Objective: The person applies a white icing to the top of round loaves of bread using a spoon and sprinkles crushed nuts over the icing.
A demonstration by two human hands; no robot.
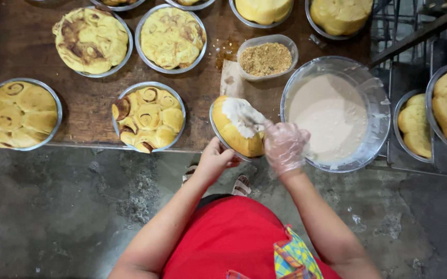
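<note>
**Icing on a tilted pan of buns**

Left hand (214, 161), bare, curled around the lower rim of a small round metal pan of golden buns (235, 130), tipped toward the body at the near edge of the dark wooden surface (27, 46). Right hand (284, 147), in a thin clear plastic glove, fingers bunched over the buns, smearing a patch of white icing (242, 116) across their tops. Just right of the pan, touching the gloved hand's side, a large clear bowl of pale creamy glaze (332, 116). Behind, a small clear plastic tub of brown crumbs (267, 58). To the left, on the same surface, several round metal pans of swirled yellow rolls (149, 117), uniced, set in rows. At far right, more pans of plain buns (413, 129) on a dark metal rack. Below, grey concrete floor (68, 206), a red shirt (228, 237) and a colourful checked apron pocket.
</note>
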